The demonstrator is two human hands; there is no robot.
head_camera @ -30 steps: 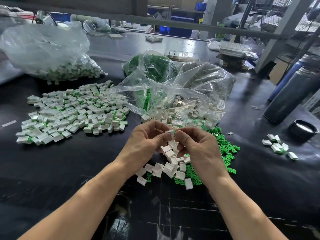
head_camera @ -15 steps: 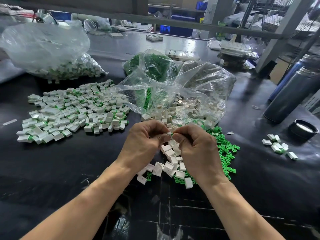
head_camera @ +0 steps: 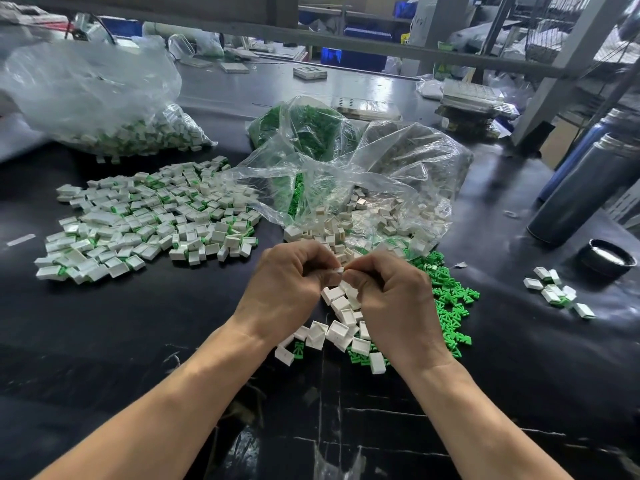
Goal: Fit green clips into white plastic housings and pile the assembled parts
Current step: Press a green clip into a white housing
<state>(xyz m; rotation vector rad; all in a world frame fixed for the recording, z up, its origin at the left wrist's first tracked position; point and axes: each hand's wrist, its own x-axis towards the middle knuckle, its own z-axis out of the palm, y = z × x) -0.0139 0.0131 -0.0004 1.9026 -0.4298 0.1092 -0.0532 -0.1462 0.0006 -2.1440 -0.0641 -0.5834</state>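
Note:
My left hand [head_camera: 287,289] and my right hand [head_camera: 394,299] meet fingertip to fingertip over the black table, both pinching one small white housing [head_camera: 337,271]; any clip in it is hidden by my fingers. Under my hands lie loose white housings [head_camera: 337,332] and a scatter of green clips [head_camera: 450,299] to the right. A wide pile of assembled white-and-green parts [head_camera: 145,220] spreads at the left.
An open clear bag of white housings [head_camera: 398,188] lies just beyond my hands, with a bag of green clips [head_camera: 304,129] behind it. Another bag of assembled parts [head_camera: 104,109] sits far left. Two metal bottles [head_camera: 588,188], a black lid [head_camera: 607,259] and a few parts [head_camera: 554,291] stand right.
My hands stay pressed together on the housing and have shifted only slightly, the fingers curling tighter around it. The piles and bags have not moved.

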